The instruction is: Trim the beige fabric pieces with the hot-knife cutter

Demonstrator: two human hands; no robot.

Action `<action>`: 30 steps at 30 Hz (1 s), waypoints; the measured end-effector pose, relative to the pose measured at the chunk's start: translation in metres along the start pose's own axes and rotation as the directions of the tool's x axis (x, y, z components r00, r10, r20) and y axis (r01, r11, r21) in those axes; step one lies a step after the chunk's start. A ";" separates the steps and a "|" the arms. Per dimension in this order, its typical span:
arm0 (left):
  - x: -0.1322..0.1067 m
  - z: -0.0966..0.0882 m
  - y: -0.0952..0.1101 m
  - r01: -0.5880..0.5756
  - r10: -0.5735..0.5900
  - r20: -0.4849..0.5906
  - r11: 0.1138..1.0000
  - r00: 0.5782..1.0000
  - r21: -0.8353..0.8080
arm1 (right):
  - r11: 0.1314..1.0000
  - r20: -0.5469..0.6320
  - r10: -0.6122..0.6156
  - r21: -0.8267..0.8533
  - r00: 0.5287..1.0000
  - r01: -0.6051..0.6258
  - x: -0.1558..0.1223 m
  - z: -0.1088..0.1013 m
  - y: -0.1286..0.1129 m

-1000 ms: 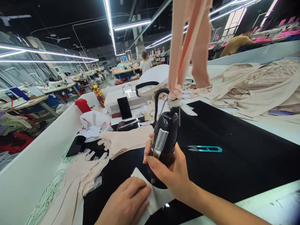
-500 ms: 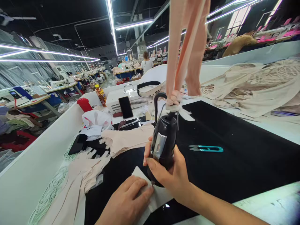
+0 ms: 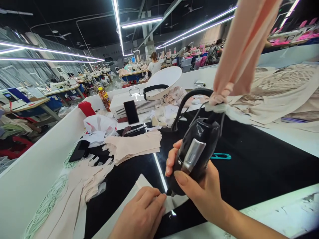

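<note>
My right hand (image 3: 199,186) is wrapped around a black corded electric hand tool (image 3: 193,146) with a silver switch plate. The tool leans to the right, its tip low over a pale fabric piece (image 3: 139,186) on the black work surface. My left hand (image 3: 143,210) lies on this fabric, fingers curled and pressed together at its edge beside the tip. Hanging pink cloth (image 3: 243,49) is knotted around the tool's cord end. Whether the tip touches the fabric, I cannot tell. Teal thread snips (image 3: 223,156) lie behind the tool, their blades hidden.
Stacked beige fabric pieces (image 3: 134,144) and longer cut pieces (image 3: 77,186) lie at left, near green cord loops (image 3: 50,202). Behind stand a phone (image 3: 131,112), a white vented box (image 3: 119,106) and a bottle (image 3: 104,99). Beige cloth (image 3: 286,89) is heaped at right.
My right hand and the tool have shifted right and tilted that way, and the pink cloth has swung right. The snips' blades are now covered. My left hand stays on the fabric.
</note>
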State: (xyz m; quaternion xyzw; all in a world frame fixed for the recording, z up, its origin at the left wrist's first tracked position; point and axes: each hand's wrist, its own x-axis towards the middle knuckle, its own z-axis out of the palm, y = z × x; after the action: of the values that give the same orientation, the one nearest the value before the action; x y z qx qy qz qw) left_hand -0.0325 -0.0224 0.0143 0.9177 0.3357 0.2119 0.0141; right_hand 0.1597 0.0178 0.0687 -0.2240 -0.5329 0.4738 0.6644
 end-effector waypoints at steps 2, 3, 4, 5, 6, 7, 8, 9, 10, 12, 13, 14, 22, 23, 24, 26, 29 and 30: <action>0.001 0.006 0.004 0.020 -0.020 0.003 1.000 1.000 -0.006 | 1.000 0.012 0.005 -0.001 1.000 -0.005 -0.002 -0.003 -0.001; 0.001 0.008 0.005 0.024 -0.024 0.003 1.000 1.000 -0.010 | 1.000 0.016 0.010 0.002 1.000 -0.010 -0.003 -0.003 -0.001; 0.000 0.010 0.005 0.027 -0.027 0.001 1.000 1.000 -0.014 | 1.000 0.019 0.013 0.007 1.000 -0.013 -0.004 -0.004 -0.002; 0.000 0.011 0.005 0.030 -0.030 -0.001 0.999 1.000 -0.018 | 1.000 0.018 0.015 0.012 1.000 -0.015 -0.004 -0.003 -0.002; -0.001 0.011 0.005 0.030 -0.030 -0.004 0.999 1.000 -0.019 | 1.000 0.016 0.015 0.018 1.000 -0.015 -0.004 -0.003 -0.001; -0.002 0.011 0.004 0.030 -0.030 -0.007 0.999 1.000 -0.017 | 1.000 0.014 0.014 0.024 1.000 -0.014 -0.004 -0.002 -0.001; -0.003 0.011 0.004 0.030 -0.030 -0.009 0.999 1.000 -0.012 | 0.999 0.012 0.015 0.032 1.000 -0.015 -0.004 0.000 0.000; -0.004 0.011 0.003 0.028 -0.028 -0.009 1.000 1.000 -0.006 | 0.999 0.012 0.017 0.040 1.000 -0.018 -0.004 0.001 0.000; -0.005 0.010 0.003 0.022 -0.022 -0.011 1.000 1.000 0.002 | 0.999 0.012 0.023 0.045 1.000 -0.023 -0.003 0.003 0.001; -0.007 0.010 0.003 0.007 -0.006 -0.016 1.000 1.000 0.019 | 0.998 0.018 0.041 0.045 0.999 -0.042 -0.002 0.005 0.001; -0.007 0.010 0.003 0.002 -0.001 -0.016 1.000 1.000 0.023 | 0.998 0.021 0.052 0.041 0.998 -0.053 -0.002 0.005 0.001; -0.008 0.010 0.003 -0.003 0.004 -0.017 1.000 1.000 0.024 | 0.997 0.026 0.062 0.035 0.998 -0.063 -0.003 0.005 0.001; -0.008 0.016 0.003 -0.019 0.020 -0.038 1.000 0.999 0.022 | 0.999 0.040 0.031 -0.040 0.999 -0.029 -0.008 -0.003 -0.005; -0.008 0.016 0.003 -0.025 0.027 -0.048 0.999 0.998 0.030 | 0.999 0.043 0.029 -0.035 0.999 -0.028 -0.008 -0.003 -0.005; -0.008 0.016 0.003 -0.029 0.031 -0.052 0.999 0.998 0.038 | 0.999 0.047 0.031 -0.031 0.998 -0.030 -0.008 -0.003 -0.006; -0.008 0.016 0.003 -0.035 0.038 -0.048 0.998 0.998 0.053 | 0.999 0.049 0.031 -0.015 0.998 -0.031 -0.007 -0.002 -0.006; -0.010 0.015 0.003 -0.022 0.025 -0.044 0.997 0.999 0.069 | 1.000 0.024 0.013 0.020 1.000 -0.013 -0.005 0.001 -0.005; -0.010 0.015 0.004 -0.016 0.019 -0.046 0.997 0.999 0.075 | 1.000 0.014 0.007 0.030 1.000 -0.007 -0.005 0.001 -0.004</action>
State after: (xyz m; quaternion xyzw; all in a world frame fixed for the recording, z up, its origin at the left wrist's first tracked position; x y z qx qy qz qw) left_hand -0.0312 -0.0300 -0.0023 0.9154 0.3355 0.2205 -0.0300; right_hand 0.1601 0.0116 0.0700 -0.2127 -0.5296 0.4854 0.6623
